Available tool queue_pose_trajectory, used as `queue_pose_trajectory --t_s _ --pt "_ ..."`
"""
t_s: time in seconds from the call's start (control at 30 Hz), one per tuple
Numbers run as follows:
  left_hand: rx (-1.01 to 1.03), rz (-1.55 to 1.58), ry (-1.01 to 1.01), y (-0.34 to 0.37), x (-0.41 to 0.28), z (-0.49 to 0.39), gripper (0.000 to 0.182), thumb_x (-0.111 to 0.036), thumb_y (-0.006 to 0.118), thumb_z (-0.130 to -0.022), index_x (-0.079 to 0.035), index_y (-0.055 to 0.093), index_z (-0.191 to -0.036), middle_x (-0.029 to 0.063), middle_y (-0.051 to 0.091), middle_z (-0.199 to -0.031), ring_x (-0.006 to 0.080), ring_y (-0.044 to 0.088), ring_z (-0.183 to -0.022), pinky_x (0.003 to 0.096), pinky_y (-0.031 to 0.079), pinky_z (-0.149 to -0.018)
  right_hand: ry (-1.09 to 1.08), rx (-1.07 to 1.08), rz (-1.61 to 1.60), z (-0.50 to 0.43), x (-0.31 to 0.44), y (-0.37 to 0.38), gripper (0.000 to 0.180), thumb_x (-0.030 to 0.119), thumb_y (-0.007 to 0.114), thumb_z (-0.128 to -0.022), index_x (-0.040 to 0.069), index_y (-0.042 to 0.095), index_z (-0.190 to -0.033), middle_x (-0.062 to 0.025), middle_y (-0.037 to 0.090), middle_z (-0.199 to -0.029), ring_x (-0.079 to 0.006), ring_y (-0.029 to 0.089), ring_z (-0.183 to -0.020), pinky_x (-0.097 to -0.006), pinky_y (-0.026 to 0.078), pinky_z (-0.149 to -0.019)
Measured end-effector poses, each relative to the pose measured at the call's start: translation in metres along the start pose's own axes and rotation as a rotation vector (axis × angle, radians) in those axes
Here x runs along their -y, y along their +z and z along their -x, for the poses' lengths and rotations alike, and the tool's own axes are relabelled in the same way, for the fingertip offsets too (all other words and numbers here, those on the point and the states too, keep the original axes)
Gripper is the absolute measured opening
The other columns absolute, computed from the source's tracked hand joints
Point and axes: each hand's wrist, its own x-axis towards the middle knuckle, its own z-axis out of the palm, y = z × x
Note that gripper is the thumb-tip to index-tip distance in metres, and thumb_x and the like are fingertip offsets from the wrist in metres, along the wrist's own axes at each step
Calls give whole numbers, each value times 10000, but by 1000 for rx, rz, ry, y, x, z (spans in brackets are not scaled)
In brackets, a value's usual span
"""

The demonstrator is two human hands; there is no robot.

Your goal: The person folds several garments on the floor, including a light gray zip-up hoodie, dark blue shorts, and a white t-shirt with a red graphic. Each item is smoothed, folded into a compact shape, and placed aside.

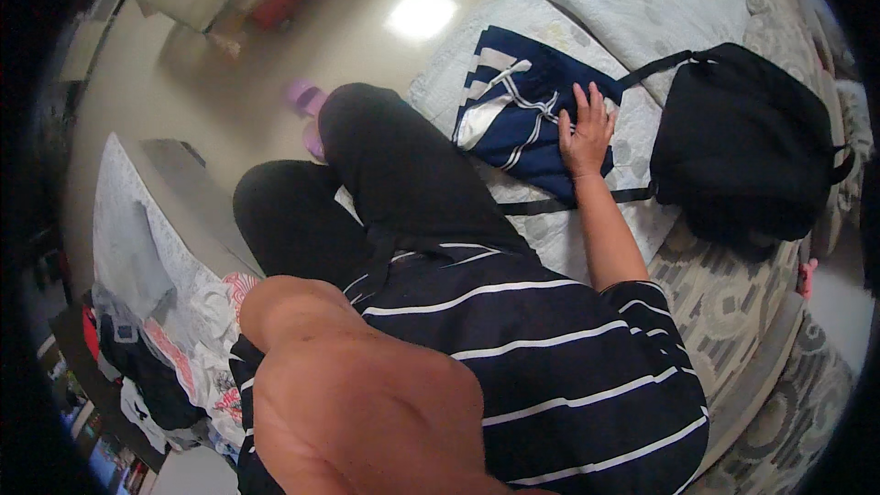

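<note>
My right hand [590, 134] lies palm down with its fingers spread on a folded navy garment [533, 158] with white panels and white drawstrings. The garment rests on a white quilted cover [570, 240] to the right of my knees. Just right of the hand is a black backpack [742, 144]; its straps run towards the garment, one of them passing by my wrist. My left arm is bent up very close to the camera and fills the lower middle of the view; its hand is out of view.
The quilted cover lies over a patterned sofa [715, 309]. A white pillow or folded quilt [639, 7] is at the top right. Lilac slippers [307, 100] are on the shiny floor beyond my knees. At the left are a plastic bag with red print [213, 357] and dark cloth [148, 364].
</note>
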Motion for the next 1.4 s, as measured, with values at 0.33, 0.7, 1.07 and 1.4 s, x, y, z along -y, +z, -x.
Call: queue_pose_trajectory --t_s 0.33,0.7,1.07,1.4 --pt "80 24 31 13 9 14 208 -193 557 -1005 -13 610 -1096 38 619 -795 73 531 -601 215 398 -504 14 -4 -6 2 -2 2 568 309 606 -904 235 460 -1449 -94 393 -1541 -315 370 -1415 -572 209 -1164" --pt "108 24 72 17 12 19 151 -162 589 -986 -31 575 -1059 29 590 -771 78 518 -589 213 389 -491 12 -5 -9 3 -2 6 570 314 604 -905 240 458 -1451 -91 388 -1544 -320 365 -1416 -573 217 -1160" --pt "46 49 101 6 10 9 128 -131 621 -967 -49 540 -1023 21 561 -747 83 505 -577 211 379 -478 4 -20 -21 4 0 4 560 304 609 -913 227 466 -1449 -88 401 -1535 -312 375 -1412 -568 230 -1155" --pt "-1032 -849 203 -137 38 -42 178 -218 668 -964 -86 575 -889 -32 558 -756 40 524 -655 208 414 -578 41 -38 -79 -1 15 -17 574 313 640 -901 216 474 -1442 -96 385 -1547 -321 373 -1414 -620 151 -1161"
